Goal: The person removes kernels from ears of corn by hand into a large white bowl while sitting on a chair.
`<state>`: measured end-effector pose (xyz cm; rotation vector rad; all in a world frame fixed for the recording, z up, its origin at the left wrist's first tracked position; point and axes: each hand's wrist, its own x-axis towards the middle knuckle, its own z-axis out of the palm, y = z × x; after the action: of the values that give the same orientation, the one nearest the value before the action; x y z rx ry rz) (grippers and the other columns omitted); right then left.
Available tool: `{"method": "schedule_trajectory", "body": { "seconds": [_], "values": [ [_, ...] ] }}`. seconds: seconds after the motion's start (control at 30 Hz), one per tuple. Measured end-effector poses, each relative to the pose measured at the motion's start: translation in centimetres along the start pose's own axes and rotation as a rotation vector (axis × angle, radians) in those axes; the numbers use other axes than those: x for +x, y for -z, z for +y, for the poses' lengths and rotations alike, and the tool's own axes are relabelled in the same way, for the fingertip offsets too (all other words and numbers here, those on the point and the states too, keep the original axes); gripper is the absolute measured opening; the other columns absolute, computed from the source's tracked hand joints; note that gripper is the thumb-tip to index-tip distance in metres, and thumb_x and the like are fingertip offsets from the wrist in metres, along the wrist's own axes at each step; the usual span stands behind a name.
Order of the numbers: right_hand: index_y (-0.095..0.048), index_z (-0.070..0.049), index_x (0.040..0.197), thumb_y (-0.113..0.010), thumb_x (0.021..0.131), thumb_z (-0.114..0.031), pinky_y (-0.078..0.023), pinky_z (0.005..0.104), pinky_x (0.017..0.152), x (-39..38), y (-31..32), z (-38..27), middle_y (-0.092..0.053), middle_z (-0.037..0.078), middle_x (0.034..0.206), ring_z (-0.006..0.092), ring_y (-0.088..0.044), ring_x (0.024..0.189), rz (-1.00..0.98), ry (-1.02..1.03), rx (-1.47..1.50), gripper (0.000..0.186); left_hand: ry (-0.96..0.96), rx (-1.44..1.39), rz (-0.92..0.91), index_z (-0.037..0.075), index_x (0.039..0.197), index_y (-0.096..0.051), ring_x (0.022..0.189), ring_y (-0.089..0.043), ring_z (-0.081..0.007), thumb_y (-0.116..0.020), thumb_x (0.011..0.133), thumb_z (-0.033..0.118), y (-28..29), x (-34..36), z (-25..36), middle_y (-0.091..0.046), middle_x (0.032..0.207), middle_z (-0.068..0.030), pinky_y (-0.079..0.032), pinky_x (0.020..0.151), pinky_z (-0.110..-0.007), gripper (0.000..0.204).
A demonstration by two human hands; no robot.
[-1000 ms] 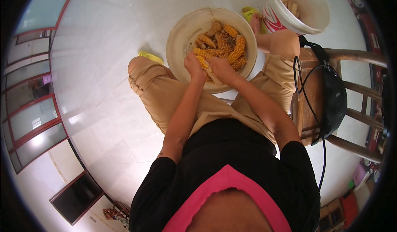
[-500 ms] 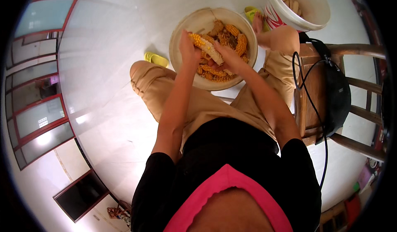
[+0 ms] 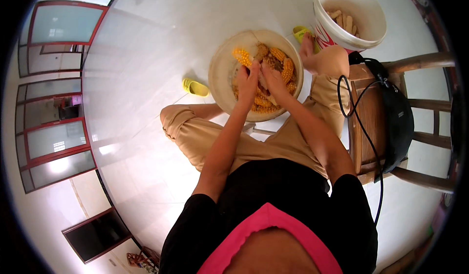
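Observation:
Over a wide pale basin (image 3: pixel 219 64) between my knees, I hold a partly stripped corn cob (image 3: pixel 242 56) in both hands. Yellow kernels cover its far left end, which sticks out beyond my fingers; a paler part shows between my hands. My left hand (image 3: pixel 248 82) is closed around it, thumb toward the middle. Beside it, my right hand (image 3: pixel 274 81) is closed on the nearer part, its fingers partly hidden. Below them, several yellow ears of corn (image 3: pixel 287 71) and loose kernels (image 3: pixel 264 109) lie in the basin.
A tall white bucket (image 3: pixel 325 27) with bare cobs (image 3: pixel 348 23) inside stands at the far right. A wooden chair (image 3: pixel 364 122) is close on my right, carrying a black bag (image 3: pixel 398 127) and a dangling black cable (image 3: pixel 364 134). One yellow slipper (image 3: pixel 195 87) lies left of the basin.
My hands have drawn closer together and now cover most of the cob's stripped side. The whole view has shifted, so the basin sits lower in the picture.

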<state>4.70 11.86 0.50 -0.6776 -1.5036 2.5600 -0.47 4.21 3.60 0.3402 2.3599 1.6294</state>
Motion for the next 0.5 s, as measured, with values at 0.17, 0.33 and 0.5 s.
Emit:
{"method": "schedule_trajectory", "body": {
  "seconds": [0.17, 0.33, 0.5],
  "values": [
    [-0.05, -0.005, 0.074, -0.035, 0.086, -0.04, -0.03, 0.0221, 0.033, -0.2, -0.5, 0.1, -0.046, 0.002, 0.053, 0.0097, -0.042, 0.04, 0.082, 0.116, 0.011, 0.04, -0.081, 0.141, -0.069, -0.004, 0.077, -0.049, 0.059, -0.05, -0.0222, -0.047, 0.083, 0.032, 0.1, 0.1, -0.1, -0.053, 0.067, -0.0138, -0.039, 0.053, -0.033, 0.036],
    [-0.05, -0.006, 0.072, -0.036, 0.085, -0.041, -0.028, 0.0215, 0.032, 0.2, -0.5, 1.1, -0.044, 0.001, 0.052, 0.0095, -0.04, 0.037, 0.146, -0.167, 0.004, 0.04, -0.169, 0.515, -0.15, -0.003, 0.077, -0.051, 0.056, -0.05, -0.0249, -0.04, 0.085, 0.032, 0.8, 0.6, -2.7, -0.051, 0.061, -0.0139, -0.037, 0.051, -0.035, 0.037],
    [-0.049, -0.008, 0.068, -0.037, 0.084, -0.043, -0.024, 0.0218, 0.029, -0.3, -1.5, -0.2, -0.044, 0.002, 0.05, 0.0094, -0.037, 0.034, 0.145, -0.41, 0.13, 0.04, -0.182, 0.245, -0.113, -0.001, 0.075, -0.048, 0.051, -0.05, -0.0262, -0.037, 0.086, 0.035, 1.5, 0.1, -4.2, -0.049, 0.056, -0.0126, -0.037, 0.048, -0.037, 0.039]
  ]
}}
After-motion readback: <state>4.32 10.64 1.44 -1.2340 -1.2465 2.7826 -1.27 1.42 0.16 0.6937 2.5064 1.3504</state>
